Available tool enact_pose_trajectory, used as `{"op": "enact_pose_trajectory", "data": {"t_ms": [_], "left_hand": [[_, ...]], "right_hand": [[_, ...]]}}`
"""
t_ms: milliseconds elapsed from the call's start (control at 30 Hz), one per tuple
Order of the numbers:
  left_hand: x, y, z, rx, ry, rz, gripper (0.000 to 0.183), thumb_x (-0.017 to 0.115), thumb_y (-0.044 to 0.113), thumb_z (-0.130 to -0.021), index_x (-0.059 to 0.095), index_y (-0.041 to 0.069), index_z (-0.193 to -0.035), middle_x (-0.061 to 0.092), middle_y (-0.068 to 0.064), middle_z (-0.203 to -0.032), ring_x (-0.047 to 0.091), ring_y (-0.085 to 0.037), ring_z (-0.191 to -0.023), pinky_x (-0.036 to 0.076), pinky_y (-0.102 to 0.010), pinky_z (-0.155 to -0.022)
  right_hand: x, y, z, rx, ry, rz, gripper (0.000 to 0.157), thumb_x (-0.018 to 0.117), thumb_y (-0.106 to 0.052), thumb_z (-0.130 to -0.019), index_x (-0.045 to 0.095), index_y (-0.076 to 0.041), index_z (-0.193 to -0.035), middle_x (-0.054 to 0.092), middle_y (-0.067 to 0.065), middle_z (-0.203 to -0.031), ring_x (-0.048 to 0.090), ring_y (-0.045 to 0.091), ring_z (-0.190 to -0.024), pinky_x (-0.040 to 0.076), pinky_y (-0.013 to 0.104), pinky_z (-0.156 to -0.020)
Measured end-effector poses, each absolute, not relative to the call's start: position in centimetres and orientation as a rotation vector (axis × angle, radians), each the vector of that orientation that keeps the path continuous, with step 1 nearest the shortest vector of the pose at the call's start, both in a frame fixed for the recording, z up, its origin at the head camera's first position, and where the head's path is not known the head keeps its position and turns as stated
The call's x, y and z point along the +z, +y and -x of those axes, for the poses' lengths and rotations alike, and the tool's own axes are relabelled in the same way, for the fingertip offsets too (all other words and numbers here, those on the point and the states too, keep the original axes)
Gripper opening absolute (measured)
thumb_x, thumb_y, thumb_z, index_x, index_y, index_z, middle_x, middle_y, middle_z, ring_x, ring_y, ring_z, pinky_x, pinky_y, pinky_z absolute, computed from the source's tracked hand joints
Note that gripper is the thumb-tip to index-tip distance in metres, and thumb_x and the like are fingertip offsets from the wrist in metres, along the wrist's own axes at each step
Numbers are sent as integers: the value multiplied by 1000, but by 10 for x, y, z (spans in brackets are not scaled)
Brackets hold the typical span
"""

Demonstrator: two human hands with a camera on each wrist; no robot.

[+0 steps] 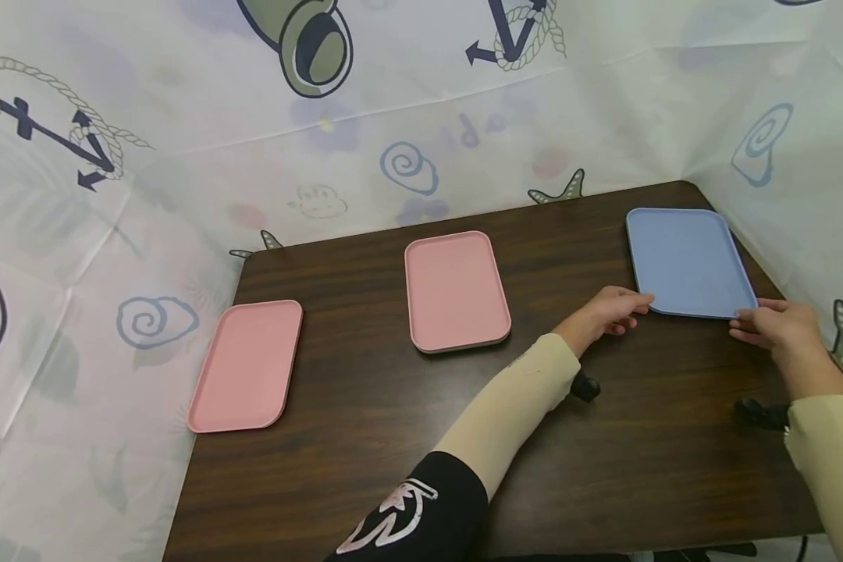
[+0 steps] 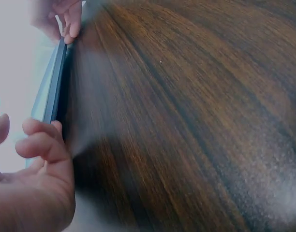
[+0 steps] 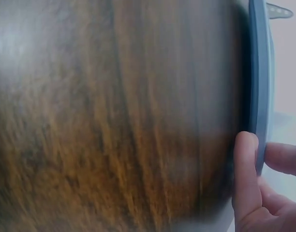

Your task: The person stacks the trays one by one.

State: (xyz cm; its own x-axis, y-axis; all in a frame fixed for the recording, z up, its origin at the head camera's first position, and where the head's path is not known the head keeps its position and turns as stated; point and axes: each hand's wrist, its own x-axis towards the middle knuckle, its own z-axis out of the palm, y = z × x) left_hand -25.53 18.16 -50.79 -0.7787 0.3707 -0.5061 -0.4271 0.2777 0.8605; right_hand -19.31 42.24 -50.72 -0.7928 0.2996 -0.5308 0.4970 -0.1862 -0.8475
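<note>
A blue rectangular tray (image 1: 691,261) with rounded corners and a low rim lies at the table's far right. At its near left corner is my left hand (image 1: 614,308), thumb over the rim and fingers curled below. My right hand (image 1: 780,324) pinches the near right corner. In the right wrist view, its thumb (image 3: 283,157) lies on one side of the tray's edge (image 3: 261,87) and a finger (image 3: 245,169) on the other. The left wrist view shows the long tray edge (image 2: 55,82) running between both hands, close over the wood.
A pink tray (image 1: 457,289) lies mid-table, and another pink tray (image 1: 249,363) sits by the left edge. The dark wood-grain table (image 1: 365,468) meets a patterned cloth (image 1: 421,109) at its back and sides. Black straps (image 1: 585,386) show at the wrists.
</note>
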Motion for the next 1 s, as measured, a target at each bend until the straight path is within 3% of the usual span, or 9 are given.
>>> {"op": "enact_pose_trajectory", "data": {"t_ms": [233,333,400,467,600,733,800,867,1000], "left_hand": [[-506,179,252,1619,1999,95,22,69,32,-87,67,10,-91,69,0,-82,38,-9,-46,28,-22,-42],[-508,178,252,1614,2061,115,20,71,31,-86,62,13,-87,69,4,-75,38,-9,-48,29,-23,-43],[-510,176,252,1612,2092,127,18,71,29,-86,58,16,-87,68,5,-72,40,-9,-51,30,-23,-44],[-511,174,253,1621,2106,138,15,71,26,-86,59,17,-87,68,5,-71,44,-9,-53,32,-23,-45],[-512,165,253,1682,2065,118,12,72,21,-85,64,17,-94,69,3,-70,43,-9,-51,31,-23,-44],[-510,146,249,1671,2033,10,25,71,18,-86,65,14,-109,68,4,-69,33,-8,-45,24,-23,-42],[-509,133,246,1644,2024,-56,28,71,16,-86,63,11,-113,67,4,-69,31,-9,-43,22,-23,-41],[-507,117,241,1616,2028,-113,28,71,15,-85,61,10,-112,67,5,-70,34,-9,-43,24,-22,-41],[-504,84,229,1650,2008,-212,25,72,11,-84,57,7,-104,64,3,-70,47,-14,-52,32,-21,-45]], "right_hand": [[-527,437,196,-2105,1927,-913,73,70,0,-83,31,-21,-141,62,-8,-69,68,10,-64,56,29,-68],[-526,437,193,-2117,1884,-867,92,73,-1,-80,16,-21,-150,61,-8,-71,68,11,-66,56,29,-70],[-524,436,190,-2138,1834,-816,107,74,1,-79,-4,-9,-153,61,-6,-73,69,13,-67,56,31,-71],[-524,436,186,-2163,1781,-788,112,76,1,-77,-6,-12,-153,63,-5,-72,70,15,-68,56,32,-71],[-533,436,181,-2193,1799,-711,96,74,-1,-80,14,-28,-150,67,-5,-77,71,15,-72,56,33,-72],[-529,425,175,-2255,1770,-575,69,68,3,-84,37,-24,-139,69,-1,-81,71,20,-74,56,35,-71],[-520,415,170,-2282,1712,-506,42,65,6,-85,54,-22,-116,70,1,-83,71,22,-75,56,36,-70],[-509,403,165,-2281,1668,-422,30,62,8,-87,58,-19,-100,71,4,-85,71,24,-76,56,37,-69],[-491,377,157,-2200,1717,-263,27,56,6,-91,53,-15,-107,70,5,-88,71,22,-78,56,35,-68]]}}
